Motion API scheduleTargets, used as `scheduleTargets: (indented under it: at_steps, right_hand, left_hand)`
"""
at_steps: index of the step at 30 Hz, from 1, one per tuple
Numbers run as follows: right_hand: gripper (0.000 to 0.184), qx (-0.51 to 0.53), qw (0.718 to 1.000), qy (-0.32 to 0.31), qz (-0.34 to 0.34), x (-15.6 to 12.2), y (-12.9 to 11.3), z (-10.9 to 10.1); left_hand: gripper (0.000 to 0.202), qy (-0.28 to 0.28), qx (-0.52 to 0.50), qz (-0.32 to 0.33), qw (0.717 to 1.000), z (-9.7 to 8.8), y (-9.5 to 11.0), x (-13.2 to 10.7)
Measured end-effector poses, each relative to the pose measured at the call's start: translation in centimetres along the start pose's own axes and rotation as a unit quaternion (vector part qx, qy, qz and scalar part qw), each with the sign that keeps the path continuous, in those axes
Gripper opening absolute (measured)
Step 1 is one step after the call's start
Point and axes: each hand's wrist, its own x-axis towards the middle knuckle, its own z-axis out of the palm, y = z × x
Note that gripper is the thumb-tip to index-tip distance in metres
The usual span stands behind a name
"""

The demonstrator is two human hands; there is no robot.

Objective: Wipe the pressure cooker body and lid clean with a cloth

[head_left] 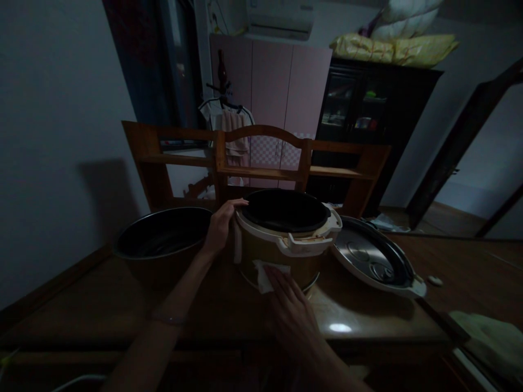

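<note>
A round electric cooker body (261, 247) with a white rim and a dark inside stands on the wooden desk. My left hand (220, 226) grips its rim at the left, with the fingers reaching over the top edge. Against the front of the cooker, low on its side, my right hand (292, 310) presses a white wipe (263, 277) under its fingers. A dark inner pot (134, 253) sits to the left of the cooker, partly behind my left forearm. The detached lid (363, 253) lies to the right, its metal underside facing up.
Along the desk's (343, 313) back stands a wooden shelf frame (261, 171). A small pale object (435, 280) lies right of the lid. Greenish cloth (486, 337) is at the lower right. A wall (61, 136) closes off the left side.
</note>
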Motion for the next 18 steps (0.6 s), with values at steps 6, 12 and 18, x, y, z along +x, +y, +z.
scheduleTargets:
  at_steps: [6,12,18]
  right_hand:
    - [0.031,-0.015,0.999,0.018,-0.024,0.1,2.7,-1.2]
    - [0.032,-0.01,0.997,0.041,-0.057,3.0,2.7,-2.0]
    - [0.045,-0.014,0.996,0.059,-0.066,5.9,1.2,-2.0]
  left_hand:
    - [0.039,0.11,0.029,0.011,0.993,2.2,-0.1,0.0]
    - [0.047,0.154,-0.034,0.028,0.987,2.8,-0.5,-0.1]
    - [0.047,0.141,-0.037,0.041,0.988,2.8,-0.6,-0.4]
